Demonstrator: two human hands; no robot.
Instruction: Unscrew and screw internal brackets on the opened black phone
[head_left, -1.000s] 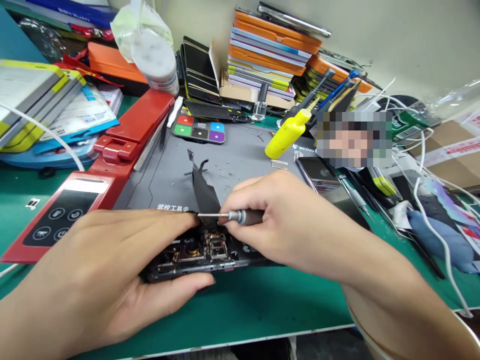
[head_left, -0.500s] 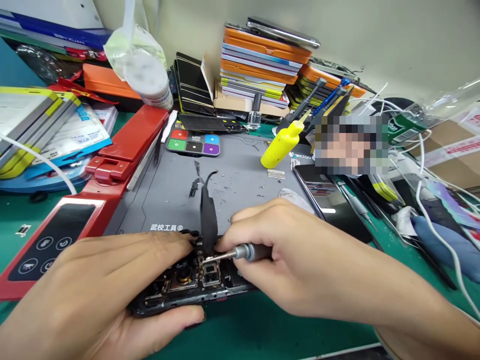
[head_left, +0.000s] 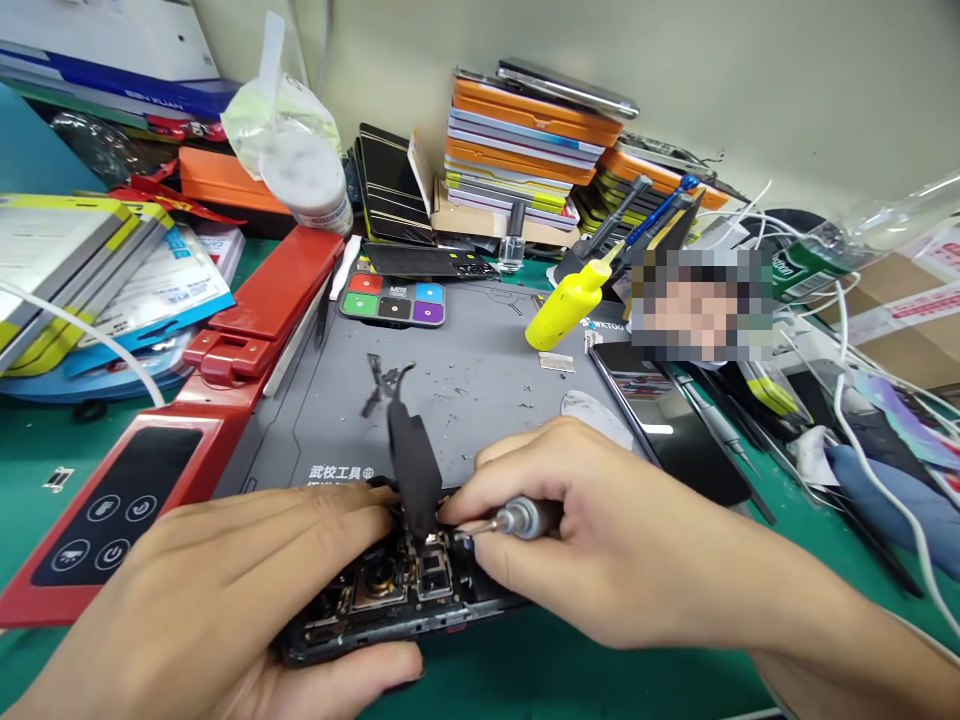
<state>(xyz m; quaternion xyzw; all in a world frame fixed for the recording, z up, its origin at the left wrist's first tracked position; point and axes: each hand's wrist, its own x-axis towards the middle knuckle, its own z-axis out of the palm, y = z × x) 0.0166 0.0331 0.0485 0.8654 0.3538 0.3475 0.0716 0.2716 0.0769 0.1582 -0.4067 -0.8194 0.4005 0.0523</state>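
Observation:
An opened black phone (head_left: pixel 390 600) lies at the near edge of a grey work mat (head_left: pixel 465 380), its camera modules and circuit board exposed. My left hand (head_left: pixel 225 590) is wrapped round the phone's left end, thumb under its near edge. My right hand (head_left: pixel 607 530) is closed on a small screwdriver (head_left: pixel 510 520) with a grey metal collar, its tip down on the board beside the camera modules. A black flex ribbon (head_left: pixel 409 460) stands up from the phone between my two hands.
A red device with a black button panel (head_left: pixel 150 470) lies left of the mat. A yellow squeeze bottle (head_left: pixel 566 300), a dark phone (head_left: pixel 667 410), a colour-buttoned pad (head_left: pixel 394 300), stacked boxes (head_left: pixel 525 140), tools and white cables (head_left: pixel 862 400) crowd the back and right.
The screwdriver tip has shifted slightly right and lower on the board. The flex ribbon has leaned a little to the left. The view has drifted, with both hands staying on the phone.

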